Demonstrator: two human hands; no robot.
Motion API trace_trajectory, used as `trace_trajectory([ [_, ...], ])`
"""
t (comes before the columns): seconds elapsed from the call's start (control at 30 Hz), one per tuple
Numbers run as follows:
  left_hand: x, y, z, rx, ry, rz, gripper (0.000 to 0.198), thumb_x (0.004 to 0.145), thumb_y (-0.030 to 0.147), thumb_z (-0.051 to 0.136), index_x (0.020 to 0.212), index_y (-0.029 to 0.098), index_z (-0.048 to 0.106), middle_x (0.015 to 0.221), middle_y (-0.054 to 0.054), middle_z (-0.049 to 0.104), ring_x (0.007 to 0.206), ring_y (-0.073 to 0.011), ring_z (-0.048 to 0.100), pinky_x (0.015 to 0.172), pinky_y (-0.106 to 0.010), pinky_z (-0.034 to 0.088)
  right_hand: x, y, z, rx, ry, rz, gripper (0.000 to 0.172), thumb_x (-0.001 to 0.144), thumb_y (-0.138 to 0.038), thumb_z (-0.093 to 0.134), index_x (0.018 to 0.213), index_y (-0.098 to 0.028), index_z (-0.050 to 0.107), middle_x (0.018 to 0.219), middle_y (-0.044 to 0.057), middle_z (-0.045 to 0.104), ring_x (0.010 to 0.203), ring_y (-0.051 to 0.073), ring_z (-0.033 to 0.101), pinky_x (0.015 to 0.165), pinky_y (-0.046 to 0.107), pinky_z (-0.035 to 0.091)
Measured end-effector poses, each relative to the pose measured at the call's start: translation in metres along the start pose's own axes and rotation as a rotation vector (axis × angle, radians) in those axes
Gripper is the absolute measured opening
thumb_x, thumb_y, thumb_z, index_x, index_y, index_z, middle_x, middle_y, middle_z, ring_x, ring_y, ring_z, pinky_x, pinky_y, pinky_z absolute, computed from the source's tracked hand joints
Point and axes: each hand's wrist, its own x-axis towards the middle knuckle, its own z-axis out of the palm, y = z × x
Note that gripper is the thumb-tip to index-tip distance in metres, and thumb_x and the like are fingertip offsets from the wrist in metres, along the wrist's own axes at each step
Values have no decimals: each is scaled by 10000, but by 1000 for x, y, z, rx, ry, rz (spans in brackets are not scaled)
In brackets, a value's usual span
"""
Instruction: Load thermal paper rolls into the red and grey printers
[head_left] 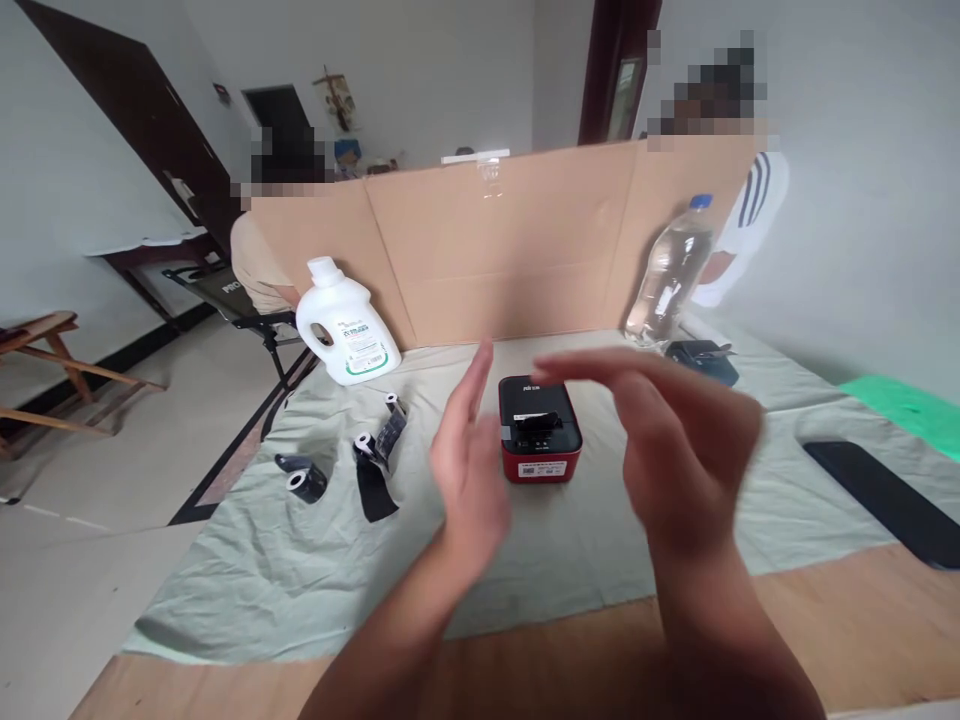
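Observation:
A small thermal printer (540, 460) with a black top and red sides stands on the cloth in the middle, dark paper showing at its slot. Close by its left side is my left hand (471, 460), upright with the fingers stretched out, holding nothing. My right hand (679, 440) hovers to the right, slightly blurred, its fingers bent at the knuckles and pointing left over the printer's top. Whether either hand touches the printer I cannot tell. Further left lie a partly unwound black paper roll (375, 480) and a smaller black roll (306, 486).
A white detergent jug (349, 325) and a clear bottle with a blue cap (671, 270) stand before a cardboard screen (510, 250). On the right are a dark pouch (703, 362), a flat black object (885, 500) and green material (911, 410). Two people sit behind the screen.

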Motion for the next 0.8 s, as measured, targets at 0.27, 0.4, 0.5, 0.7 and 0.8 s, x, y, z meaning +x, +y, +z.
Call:
trace_trajectory([
  [0.27,33,-105,-2,-105,62,-555,583,823,274,621,1396,195,544,1508,-74,507,1420,-241,442,1195,-342,325,46,195,-28,-19,56,756,247,798,-400,674,950,-207,701,1068,82,731,1056,254,678,1000,418,517],
  [0.4,26,-127,-7,-256,44,-572,568,779,290,607,1335,176,608,1367,-76,637,1308,-261,559,1124,-359,411,15,234,-12,312,-56,1032,178,818,-364,637,883,-208,692,961,87,754,932,228,713,833,318,577],
  [0.5,32,-134,-17,-162,-59,-532,527,841,343,530,1333,172,617,1337,-83,657,1267,-247,594,1085,-358,447,-25,241,0,317,7,903,288,844,-468,604,945,-224,719,1044,56,758,1031,253,694,875,351,571],
  [0.7,86,-114,-87,576,-245,-402,442,829,368,657,1217,159,693,1391,-134,611,1365,-316,492,1191,-413,297,-81,239,3,21,103,599,427,889,-578,525,1075,-244,718,1174,70,715,1200,333,588,1062,502,431],
  [0.8,108,-101,-130,1218,-274,-399,523,870,392,639,1349,185,595,1558,-136,427,1485,-333,306,1219,-480,217,-79,233,5,-35,113,575,390,891,-547,499,1017,-244,710,1117,78,718,1169,335,585,1048,504,425],
])
